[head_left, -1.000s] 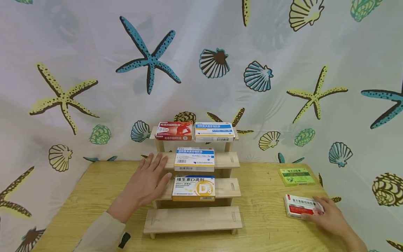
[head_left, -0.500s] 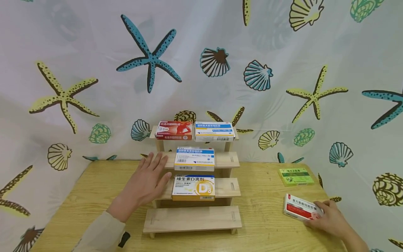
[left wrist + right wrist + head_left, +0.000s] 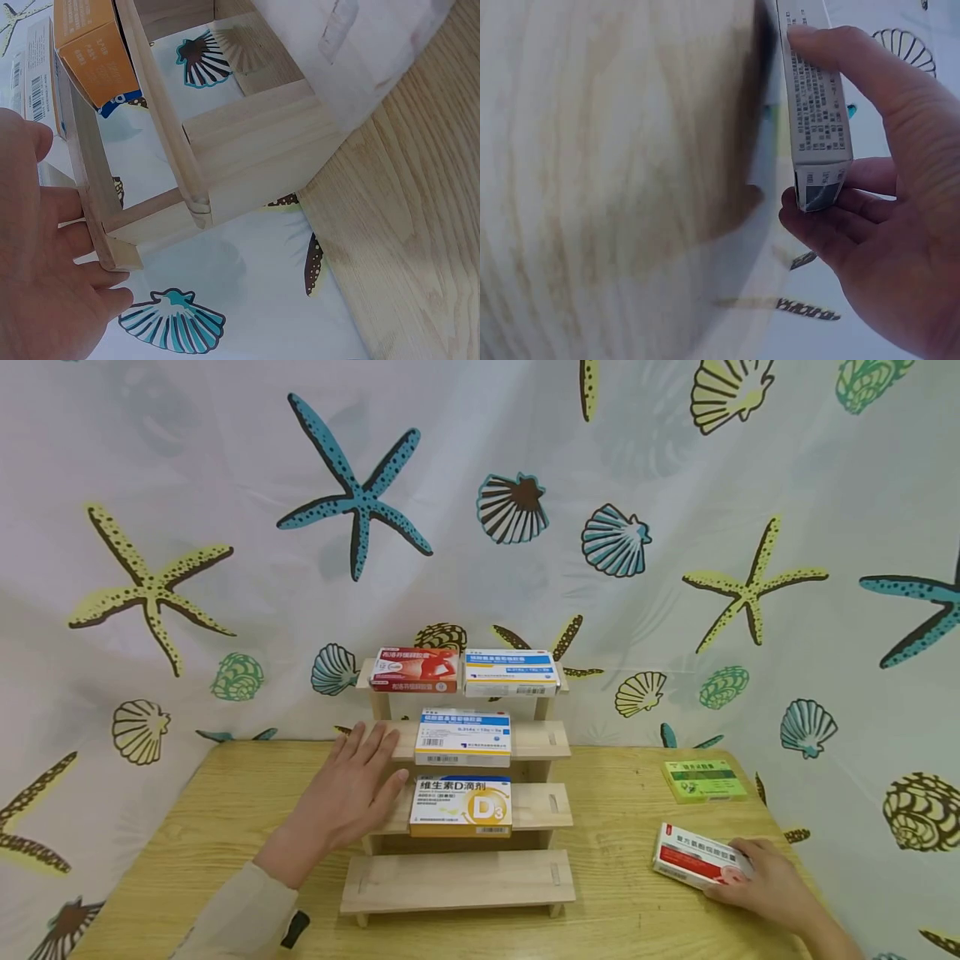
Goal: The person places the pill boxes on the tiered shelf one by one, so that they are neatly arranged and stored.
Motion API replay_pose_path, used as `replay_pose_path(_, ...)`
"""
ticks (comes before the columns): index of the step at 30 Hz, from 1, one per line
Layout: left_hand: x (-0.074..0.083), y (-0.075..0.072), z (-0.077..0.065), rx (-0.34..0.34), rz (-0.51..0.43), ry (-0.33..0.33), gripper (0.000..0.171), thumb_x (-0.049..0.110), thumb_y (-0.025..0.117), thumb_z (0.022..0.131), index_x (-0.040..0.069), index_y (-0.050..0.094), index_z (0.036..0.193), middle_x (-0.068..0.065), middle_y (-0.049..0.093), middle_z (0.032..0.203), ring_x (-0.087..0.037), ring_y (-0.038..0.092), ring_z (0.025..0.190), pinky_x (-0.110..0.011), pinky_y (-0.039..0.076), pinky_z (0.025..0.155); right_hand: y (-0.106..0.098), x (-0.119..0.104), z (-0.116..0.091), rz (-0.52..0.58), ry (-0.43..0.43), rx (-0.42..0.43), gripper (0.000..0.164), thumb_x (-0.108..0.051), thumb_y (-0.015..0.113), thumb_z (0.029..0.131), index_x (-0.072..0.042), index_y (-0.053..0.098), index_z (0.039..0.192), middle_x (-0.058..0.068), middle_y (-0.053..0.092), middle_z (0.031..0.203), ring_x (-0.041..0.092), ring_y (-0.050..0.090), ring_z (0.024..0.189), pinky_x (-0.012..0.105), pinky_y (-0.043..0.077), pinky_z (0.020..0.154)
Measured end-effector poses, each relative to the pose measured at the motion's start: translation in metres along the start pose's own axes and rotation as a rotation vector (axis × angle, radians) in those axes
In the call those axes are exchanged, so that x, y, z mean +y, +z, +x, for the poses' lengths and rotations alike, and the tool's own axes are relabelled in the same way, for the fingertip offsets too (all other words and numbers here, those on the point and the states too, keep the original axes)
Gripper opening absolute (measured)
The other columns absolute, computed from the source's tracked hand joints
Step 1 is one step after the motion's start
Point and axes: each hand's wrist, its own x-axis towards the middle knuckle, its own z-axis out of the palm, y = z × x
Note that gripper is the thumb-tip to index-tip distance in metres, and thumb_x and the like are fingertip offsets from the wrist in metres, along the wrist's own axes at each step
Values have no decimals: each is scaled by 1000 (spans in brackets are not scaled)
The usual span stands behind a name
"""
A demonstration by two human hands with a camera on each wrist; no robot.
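My right hand (image 3: 772, 887) grips a white-and-red medicine box (image 3: 693, 853) at its right end, right of the stepped wooden rack (image 3: 457, 878). Thumb and fingers close on opposite sides of this box (image 3: 819, 112) in the right wrist view; its printed side shows. My left hand (image 3: 337, 793) rests with extended fingers at the left end of the rack's upper-middle step. In the left wrist view the left hand's fingertips (image 3: 94, 276) touch the step's wooden end. Just right of that hand are a blue-and-white medicine box (image 3: 462, 737) and a yellow-and-white vitamin D box (image 3: 461, 807).
On the top step stand a red medicine box (image 3: 415, 670) and another blue-and-white box (image 3: 512, 673). A green-and-yellow box (image 3: 705, 781) lies at the back right of the wooden table (image 3: 622, 918). Behind hangs a curtain (image 3: 465, 585) printed with starfish and shells.
My right hand has moved left with the white-and-red medicine box, which has turned slightly. My left hand has stayed on the rack.
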Motion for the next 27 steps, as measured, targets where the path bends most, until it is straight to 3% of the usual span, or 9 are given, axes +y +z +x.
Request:
replay_pose_path(13,-1,1,0,-4,-4,2,68,43,39,112,-3,35,162,-27,30,170,-53,22,158,-64,22,130,1,-61,-19,12,-167,84,90,-50,96,71,3,63,136,21,61,132,34,64,111,50,57,91)
replay_pose_path(27,-1,2,1,10,2,-2,68,42,40,111,-3,36,161,-27,32,169,-54,25,157,-65,25,128,5,-117,-38,51,-242,16,91,-49,98,70,-1,64,139,11,61,134,22,62,112,38,58,91)
